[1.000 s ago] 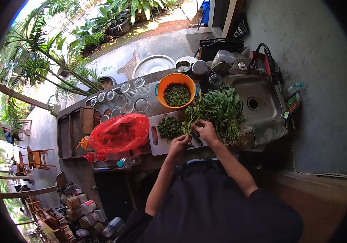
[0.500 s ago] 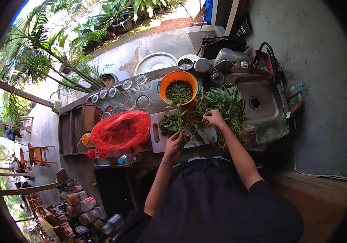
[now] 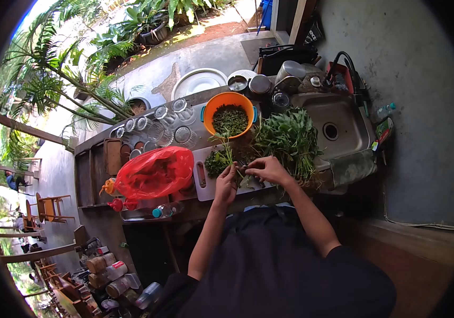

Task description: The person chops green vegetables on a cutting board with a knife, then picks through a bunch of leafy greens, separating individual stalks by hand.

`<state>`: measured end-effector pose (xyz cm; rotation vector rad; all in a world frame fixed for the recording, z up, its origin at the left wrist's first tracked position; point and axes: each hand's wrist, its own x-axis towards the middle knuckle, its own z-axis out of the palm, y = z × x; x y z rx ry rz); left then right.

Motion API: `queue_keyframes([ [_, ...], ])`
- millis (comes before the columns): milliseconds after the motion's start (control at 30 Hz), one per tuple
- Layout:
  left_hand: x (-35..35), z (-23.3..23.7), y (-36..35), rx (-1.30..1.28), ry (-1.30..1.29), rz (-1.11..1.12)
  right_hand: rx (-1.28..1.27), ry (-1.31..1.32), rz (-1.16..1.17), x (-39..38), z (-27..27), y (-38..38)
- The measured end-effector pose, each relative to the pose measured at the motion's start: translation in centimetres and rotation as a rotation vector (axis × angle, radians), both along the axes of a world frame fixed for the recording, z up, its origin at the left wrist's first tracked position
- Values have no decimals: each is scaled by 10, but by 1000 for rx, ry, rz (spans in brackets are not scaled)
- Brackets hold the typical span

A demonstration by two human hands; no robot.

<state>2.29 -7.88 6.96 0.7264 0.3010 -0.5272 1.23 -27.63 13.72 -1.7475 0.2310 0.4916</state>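
Note:
My left hand (image 3: 227,185) is closed around a thin bunch of green stems (image 3: 228,153), held upright over the white cutting board (image 3: 204,193). Close to its right, my right hand (image 3: 267,170) is pinched near the lower stems; what its fingertips hold is too small to make out. Chopped greens (image 3: 216,163) lie on the board beside my left hand. Behind them stands an orange colander (image 3: 219,102) with cut leaves inside. A large leafy bundle (image 3: 288,138) lies to the right, past my right hand. A dark knife on the board is mostly hidden by my right hand.
A red plastic bag (image 3: 155,172) and a bottle with a teal cap (image 3: 167,209) are at the left. Glass jars (image 3: 185,136) stand behind the bag. At the right is a metal sink (image 3: 343,119) with a cloth (image 3: 353,170) over its front edge.
My right hand has moved left and down from beside the leafy bundle to the stems at my left hand. The whole view has shifted slightly.

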Motion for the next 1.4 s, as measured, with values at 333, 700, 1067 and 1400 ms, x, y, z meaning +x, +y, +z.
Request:
queue_keyframes([
  [333, -6, -16, 13, 158, -16, 54, -357, -319, -132, 24, -34, -20],
  [700, -7, -3, 16, 217, -110, -29, -824, -374, -44, 47, -48, -32],
  [1067, -11, 8, 10, 389, -313, -118, -255, -195, -144, 42, -39, -35],
  [1400, -18, 18, 4, 442, -370, -263, 41, -305, -171, 4, 16, 12],
])
